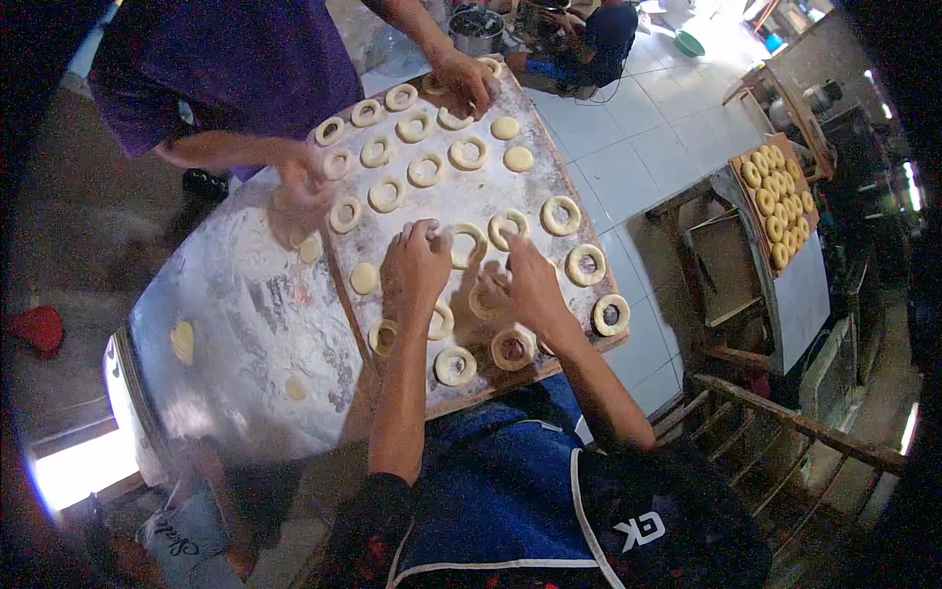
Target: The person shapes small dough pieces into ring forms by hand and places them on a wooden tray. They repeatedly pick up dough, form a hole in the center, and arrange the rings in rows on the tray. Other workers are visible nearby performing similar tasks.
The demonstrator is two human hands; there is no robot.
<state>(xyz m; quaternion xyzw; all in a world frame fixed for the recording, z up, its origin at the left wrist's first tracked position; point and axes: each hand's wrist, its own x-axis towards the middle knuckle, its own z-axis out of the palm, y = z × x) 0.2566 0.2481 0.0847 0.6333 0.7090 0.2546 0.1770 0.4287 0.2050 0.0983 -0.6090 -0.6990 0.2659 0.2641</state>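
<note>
A floured wooden board [437, 204] lies in front of me with rows of pale dough rings on it. My left hand [417, 260] is curled, its fingertips at the left edge of a dough ring [478, 239] near the middle. To its right, my right hand [528, 285] reaches over the board, fingers bent and apart. Its fingertips meet the lower edge of another ring [494, 231]. A further ring [481, 304] is partly hidden beneath this hand. Small round dough pieces, such as one disc [363, 278] left of my left hand, lie among the rings.
Across the board, a person in a purple shirt [235, 69] has one hand [469, 83] on a far ring; the other hand [297, 187] is motion-blurred. A floured metal table [245, 344] extends left. At right, a tray [797, 177] of dough rings rests on a stand. A wooden rail [785, 417] stands nearby.
</note>
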